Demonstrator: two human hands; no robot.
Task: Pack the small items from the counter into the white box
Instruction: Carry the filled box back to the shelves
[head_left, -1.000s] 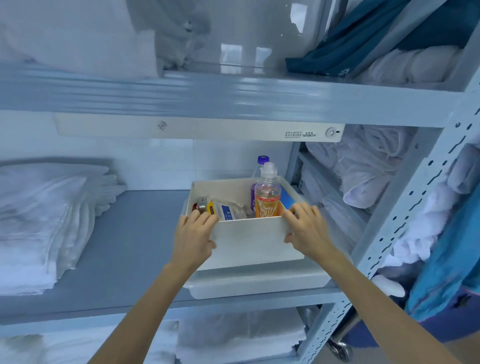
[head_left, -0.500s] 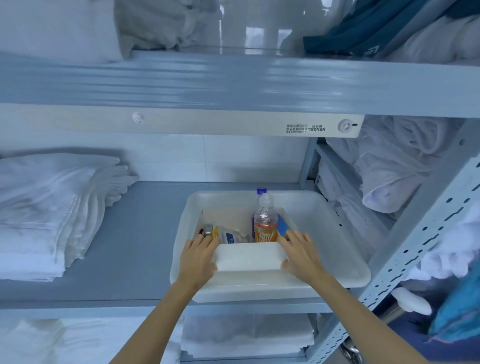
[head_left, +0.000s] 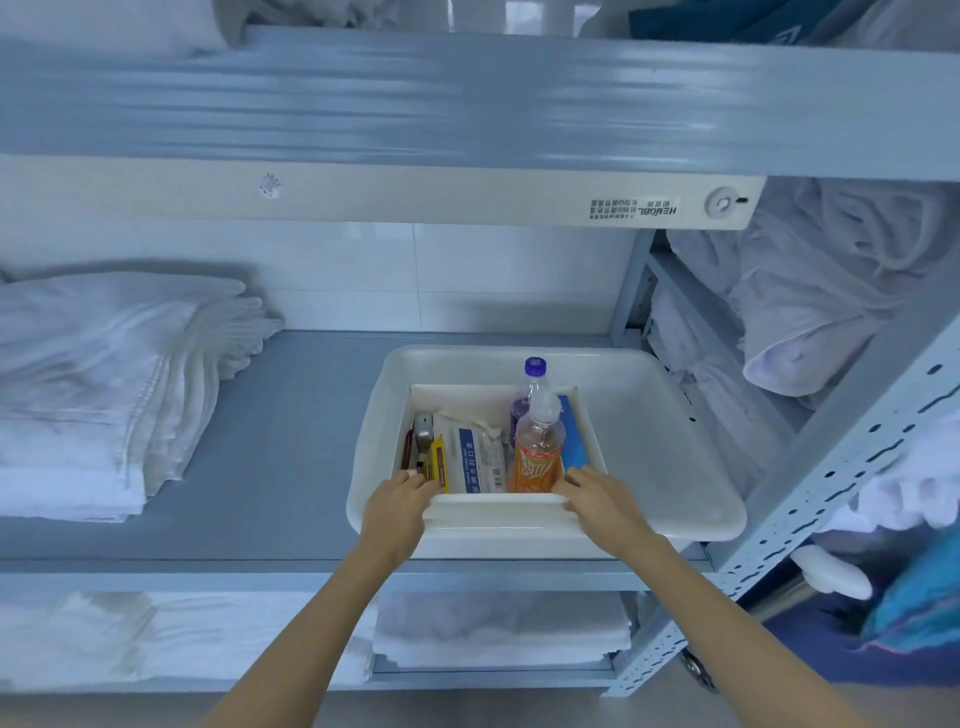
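Note:
The white box (head_left: 493, 512) sits inside a larger white tray (head_left: 660, 431) on the grey-blue shelf (head_left: 291, 415). Standing in the box are an orange drink bottle (head_left: 537, 457) and, behind it, a bottle with a purple cap (head_left: 534, 368). A white packet with blue print (head_left: 475, 460), a yellow item (head_left: 437, 464) and a small metal item (head_left: 423, 431) lie in the box's left part, and something blue (head_left: 574, 441) is at the right. My left hand (head_left: 397, 512) grips the box's near left corner. My right hand (head_left: 602, 501) grips its near right corner.
Folded white towels (head_left: 98, 384) are stacked on the shelf's left. An upper shelf edge (head_left: 467, 104) with a lamp bar (head_left: 415, 195) hangs overhead. White linen (head_left: 810, 301) fills the rack at right, behind a perforated post (head_left: 831, 467). More towels (head_left: 498, 629) lie on the shelf below.
The box has come down from above the tray into it and now rests there. My view has tilted lower over it. Both hands stay on the near corners.

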